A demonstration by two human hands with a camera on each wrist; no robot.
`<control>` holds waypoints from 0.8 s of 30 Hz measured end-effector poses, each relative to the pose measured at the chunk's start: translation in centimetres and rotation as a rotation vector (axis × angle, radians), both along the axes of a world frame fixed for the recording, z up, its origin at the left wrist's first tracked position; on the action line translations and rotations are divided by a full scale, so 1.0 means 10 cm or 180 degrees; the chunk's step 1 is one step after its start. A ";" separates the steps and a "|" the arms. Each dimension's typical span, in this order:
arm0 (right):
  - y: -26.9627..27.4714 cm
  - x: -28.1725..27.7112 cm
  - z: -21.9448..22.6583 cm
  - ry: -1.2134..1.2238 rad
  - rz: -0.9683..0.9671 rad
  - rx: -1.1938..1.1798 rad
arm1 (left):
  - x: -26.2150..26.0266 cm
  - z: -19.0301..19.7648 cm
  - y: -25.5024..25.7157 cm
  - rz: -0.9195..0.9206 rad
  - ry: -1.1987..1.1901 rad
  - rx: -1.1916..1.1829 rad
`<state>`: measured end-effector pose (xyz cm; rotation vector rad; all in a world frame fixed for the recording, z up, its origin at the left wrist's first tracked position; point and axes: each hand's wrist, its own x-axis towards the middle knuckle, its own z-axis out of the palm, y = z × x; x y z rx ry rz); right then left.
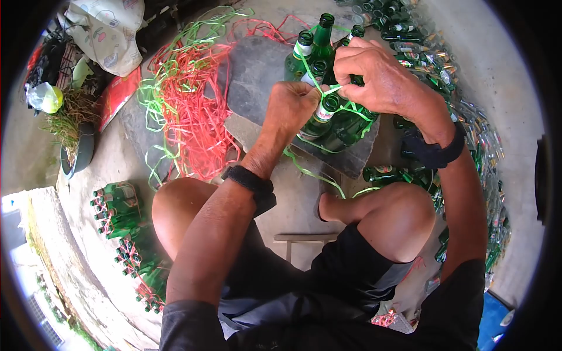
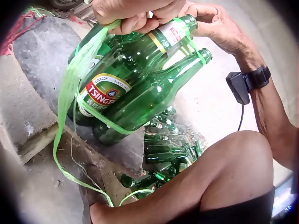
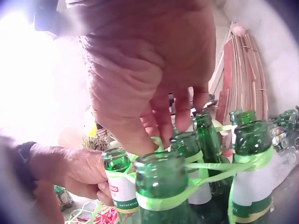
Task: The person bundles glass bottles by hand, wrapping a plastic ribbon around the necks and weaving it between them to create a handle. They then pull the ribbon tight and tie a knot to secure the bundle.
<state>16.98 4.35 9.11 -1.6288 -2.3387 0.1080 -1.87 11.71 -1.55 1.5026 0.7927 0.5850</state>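
Green glass bottles (image 1: 345,131) stand upright in a close cluster on a dark stone slab (image 1: 252,73). Flat green plastic twine (image 1: 362,110) runs around their necks, and in the left wrist view another band (image 2: 110,122) circles the bodies. My left hand (image 1: 291,108) pinches the twine beside a front bottle's neck. Opposite it, my right hand (image 1: 377,76) pinches a short piece of the same twine between thumb and fingers, over the bottle tops. A long tail of twine (image 2: 64,140) hangs from the left hand past the slab's edge. One label (image 2: 105,92) reads TSINGTAO in part.
Left of the slab lies a tangled heap of red and green twine (image 1: 196,123). Bundled green bottles (image 1: 126,202) stand at the lower left. Many loose bottles (image 1: 462,117) cover the floor on the right. A potted plant (image 1: 79,149) is at the far left.
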 end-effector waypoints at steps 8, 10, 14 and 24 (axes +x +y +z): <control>-0.08 0.00 0.02 0.0834 -0.0290 -0.0436 | 0.04 -0.01 0.00 -0.0028 -0.0135 -0.0160; -0.08 0.03 0.02 0.0884 -0.0400 -0.0536 | 0.04 0.00 0.01 -0.0029 -0.0107 -0.0130; -0.13 0.09 0.02 0.0459 -0.0343 0.0013 | 0.02 0.02 0.02 -0.0100 -0.0002 -0.0144; -0.23 0.12 0.09 0.0562 -0.0943 -0.0351 | -0.03 0.16 0.01 -0.0279 0.0287 0.0208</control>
